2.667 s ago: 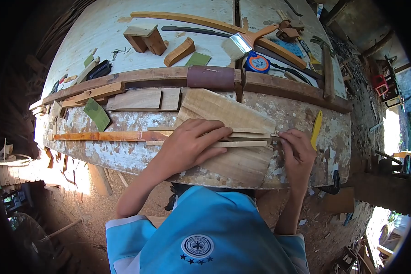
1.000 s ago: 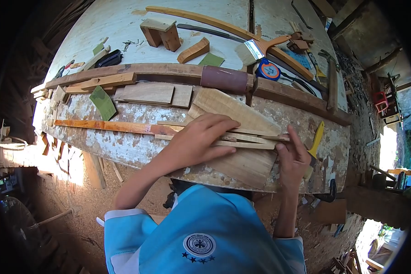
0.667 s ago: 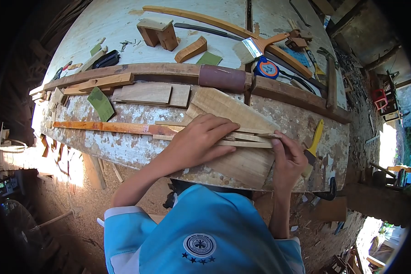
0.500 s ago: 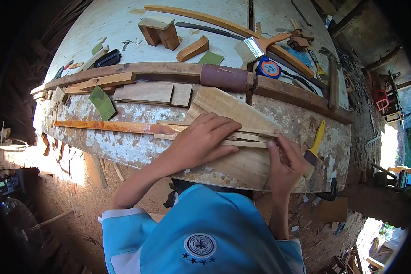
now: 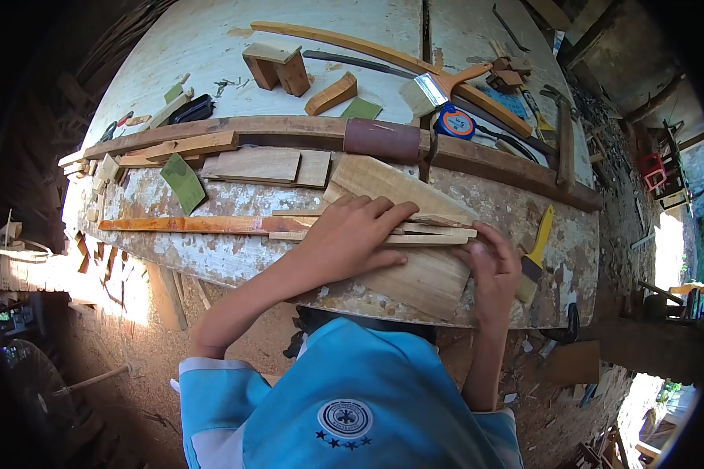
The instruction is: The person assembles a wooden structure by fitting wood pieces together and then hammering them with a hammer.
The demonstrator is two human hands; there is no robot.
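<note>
My left hand (image 5: 352, 237) lies over a bundle of narrow wooden strips (image 5: 438, 239), its fingers bent across them and its thumb on the near side. At the strips' right ends, the curled fingers and thumb of my right hand (image 5: 493, 266) pinch the tips. A long, reddish-brown wooden stick (image 5: 184, 225) runs out from the bundle to the left; my left hand hides where they meet. Under the strips is a broad, pale wooden board (image 5: 414, 285), set at a slant on the worn table (image 5: 242, 262).
Behind the hands, a long wooden beam (image 5: 289, 129) crosses the table, with a sandpaper sleeve (image 5: 382, 139) around it. A yellow-handled brush (image 5: 538, 242) lies right of my right hand. Farther back are a tape measure (image 5: 454, 122), a wide paintbrush (image 5: 438, 86) and a hammer (image 5: 565, 141).
The strips' right ends, spread apart before, now lie closer together. The nearest strip reaches farther right. My right hand has shifted slightly, while my left hand stays over the bundle.
</note>
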